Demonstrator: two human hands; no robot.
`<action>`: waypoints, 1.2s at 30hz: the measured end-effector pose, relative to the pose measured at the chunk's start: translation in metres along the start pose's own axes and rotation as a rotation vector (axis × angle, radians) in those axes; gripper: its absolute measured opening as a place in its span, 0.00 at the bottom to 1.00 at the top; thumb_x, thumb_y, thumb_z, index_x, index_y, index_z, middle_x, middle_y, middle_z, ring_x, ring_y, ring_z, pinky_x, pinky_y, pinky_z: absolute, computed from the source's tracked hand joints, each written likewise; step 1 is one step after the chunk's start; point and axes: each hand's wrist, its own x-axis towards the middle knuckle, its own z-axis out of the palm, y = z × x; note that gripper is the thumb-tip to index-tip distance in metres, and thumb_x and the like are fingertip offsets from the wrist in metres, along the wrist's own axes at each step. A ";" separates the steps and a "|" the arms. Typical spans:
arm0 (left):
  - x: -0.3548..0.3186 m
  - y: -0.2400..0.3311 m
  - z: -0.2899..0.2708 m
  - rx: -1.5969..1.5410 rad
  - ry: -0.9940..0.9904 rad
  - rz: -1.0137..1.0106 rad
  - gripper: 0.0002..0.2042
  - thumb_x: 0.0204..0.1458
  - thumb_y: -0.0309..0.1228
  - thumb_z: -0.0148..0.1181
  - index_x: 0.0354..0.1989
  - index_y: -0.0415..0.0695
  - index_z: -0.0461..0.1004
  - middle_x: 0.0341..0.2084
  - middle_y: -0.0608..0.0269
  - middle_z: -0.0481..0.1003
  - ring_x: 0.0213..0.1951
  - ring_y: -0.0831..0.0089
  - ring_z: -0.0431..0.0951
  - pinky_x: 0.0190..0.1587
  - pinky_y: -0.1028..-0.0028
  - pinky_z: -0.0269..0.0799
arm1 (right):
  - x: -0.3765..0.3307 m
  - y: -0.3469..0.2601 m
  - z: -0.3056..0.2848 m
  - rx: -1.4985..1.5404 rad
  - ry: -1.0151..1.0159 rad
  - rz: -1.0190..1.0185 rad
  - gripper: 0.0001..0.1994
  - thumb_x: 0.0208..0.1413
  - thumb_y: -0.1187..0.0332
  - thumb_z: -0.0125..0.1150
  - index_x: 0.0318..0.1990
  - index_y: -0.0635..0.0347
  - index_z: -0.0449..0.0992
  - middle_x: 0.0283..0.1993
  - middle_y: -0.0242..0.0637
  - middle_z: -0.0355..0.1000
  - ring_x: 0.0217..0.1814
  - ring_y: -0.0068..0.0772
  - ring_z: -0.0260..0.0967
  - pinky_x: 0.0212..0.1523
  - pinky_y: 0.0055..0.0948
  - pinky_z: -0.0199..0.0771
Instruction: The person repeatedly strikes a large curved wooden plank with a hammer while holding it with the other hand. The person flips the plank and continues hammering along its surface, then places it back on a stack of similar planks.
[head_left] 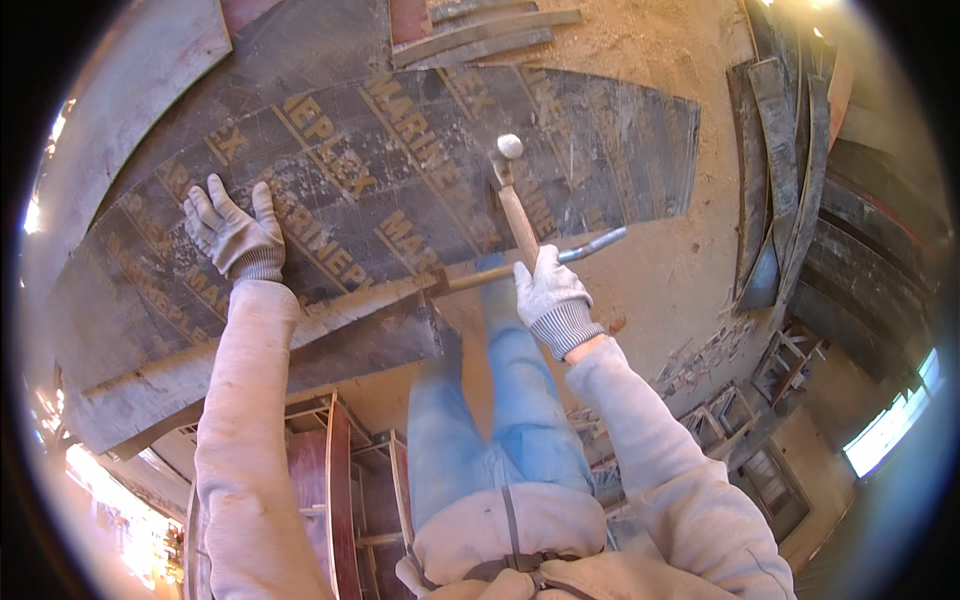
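A dark plywood panel (330,200) with a curved far edge and yellow printing lies in front of me. My left hand (238,228), in a grey knit glove, rests flat on its left part with the fingers spread. In my right hand (552,298), gloved the same way, is a hammer (518,208), gripped by its wooden handle. Its metal head points away from me, over the panel's right part. A bar with a metallic end (592,246) passes just beyond my right hand, under the hammer handle; whether the hand touches it I cannot tell.
Along the panel's near edge runs a pale, worn board (330,318). Curved dark strips (775,150) are stacked at the right, with shorter strips (490,35) on the dusty ground at the far side. Wooden frames (790,365) lie lower right. A reddish board (340,500) stands near my legs.
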 end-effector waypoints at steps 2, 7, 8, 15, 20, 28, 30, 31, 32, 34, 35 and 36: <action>0.001 0.000 -0.003 0.017 -0.013 0.000 0.39 0.64 0.59 0.55 0.75 0.45 0.58 0.74 0.38 0.56 0.76 0.41 0.52 0.77 0.43 0.46 | -0.005 0.009 0.024 0.049 0.061 -0.009 0.19 0.71 0.53 0.53 0.48 0.64 0.64 0.27 0.54 0.78 0.31 0.61 0.81 0.30 0.54 0.80; 0.004 0.007 -0.012 0.003 0.046 0.049 0.36 0.62 0.53 0.61 0.73 0.44 0.63 0.70 0.39 0.63 0.73 0.40 0.59 0.75 0.44 0.53 | 0.002 0.011 0.095 0.336 0.189 0.123 0.24 0.70 0.52 0.55 0.61 0.62 0.65 0.33 0.66 0.77 0.36 0.73 0.76 0.39 0.64 0.76; 0.005 0.008 -0.013 0.035 0.041 0.033 0.36 0.63 0.54 0.61 0.73 0.44 0.63 0.71 0.41 0.62 0.73 0.41 0.59 0.75 0.45 0.53 | 0.003 0.014 0.102 0.430 0.149 0.126 0.25 0.70 0.51 0.54 0.62 0.62 0.64 0.36 0.68 0.77 0.39 0.74 0.76 0.43 0.65 0.75; 0.002 0.000 -0.004 0.031 0.018 0.047 0.36 0.65 0.56 0.57 0.75 0.46 0.60 0.73 0.41 0.59 0.75 0.43 0.57 0.76 0.46 0.51 | -0.002 0.024 0.096 0.456 -0.041 0.182 0.23 0.70 0.49 0.53 0.60 0.57 0.63 0.42 0.65 0.78 0.46 0.71 0.77 0.47 0.63 0.75; -0.001 0.000 0.002 -0.019 0.123 0.050 0.36 0.66 0.56 0.56 0.75 0.47 0.60 0.74 0.40 0.58 0.75 0.43 0.56 0.76 0.47 0.51 | 0.014 0.019 0.099 0.570 -0.120 0.207 0.24 0.69 0.47 0.56 0.57 0.58 0.68 0.46 0.62 0.78 0.51 0.70 0.76 0.52 0.58 0.74; 0.006 0.009 -0.015 0.077 -0.057 0.036 0.35 0.64 0.55 0.58 0.72 0.43 0.64 0.70 0.39 0.64 0.73 0.41 0.60 0.74 0.46 0.53 | 0.006 0.036 0.048 1.391 -0.093 0.094 0.25 0.72 0.41 0.52 0.42 0.56 0.77 0.33 0.32 0.76 0.34 0.26 0.73 0.37 0.34 0.76; 0.005 0.008 -0.017 0.086 -0.073 0.015 0.36 0.63 0.56 0.58 0.72 0.43 0.64 0.70 0.38 0.64 0.73 0.40 0.59 0.74 0.45 0.53 | -0.022 0.032 0.009 1.308 0.215 -0.110 0.24 0.71 0.42 0.55 0.43 0.57 0.76 0.29 0.32 0.75 0.32 0.23 0.73 0.33 0.30 0.75; 0.004 0.008 -0.017 0.079 -0.013 0.046 0.37 0.63 0.56 0.58 0.72 0.42 0.63 0.71 0.38 0.62 0.73 0.39 0.59 0.75 0.45 0.52 | -0.040 0.034 -0.014 1.224 0.290 -0.147 0.22 0.71 0.44 0.57 0.44 0.57 0.76 0.27 0.32 0.74 0.30 0.22 0.73 0.30 0.28 0.75; 0.004 0.008 -0.016 0.052 -0.013 0.020 0.36 0.64 0.56 0.57 0.73 0.43 0.63 0.72 0.39 0.61 0.74 0.41 0.57 0.75 0.45 0.51 | -0.045 0.024 -0.029 1.304 0.252 -0.166 0.21 0.71 0.47 0.58 0.44 0.58 0.76 0.27 0.32 0.73 0.28 0.21 0.73 0.28 0.27 0.74; 0.003 0.008 -0.012 0.024 0.014 0.018 0.37 0.64 0.57 0.55 0.74 0.44 0.61 0.74 0.40 0.58 0.75 0.41 0.55 0.76 0.45 0.49 | -0.046 0.014 -0.057 1.455 0.166 -0.207 0.17 0.71 0.52 0.60 0.45 0.59 0.75 0.26 0.31 0.73 0.25 0.21 0.72 0.24 0.24 0.73; 0.003 0.007 -0.011 0.040 -0.011 0.012 0.38 0.64 0.57 0.56 0.74 0.43 0.60 0.74 0.40 0.57 0.76 0.41 0.54 0.77 0.45 0.47 | -0.050 0.013 -0.069 1.479 0.059 -0.067 0.16 0.71 0.54 0.60 0.47 0.60 0.74 0.26 0.32 0.73 0.24 0.21 0.72 0.22 0.23 0.72; 0.003 0.007 -0.009 0.057 -0.045 -0.023 0.38 0.64 0.58 0.55 0.74 0.44 0.59 0.74 0.41 0.57 0.76 0.42 0.53 0.77 0.45 0.45 | -0.051 0.011 -0.076 1.474 -0.104 0.023 0.15 0.71 0.57 0.59 0.49 0.62 0.73 0.27 0.33 0.73 0.23 0.22 0.73 0.21 0.23 0.73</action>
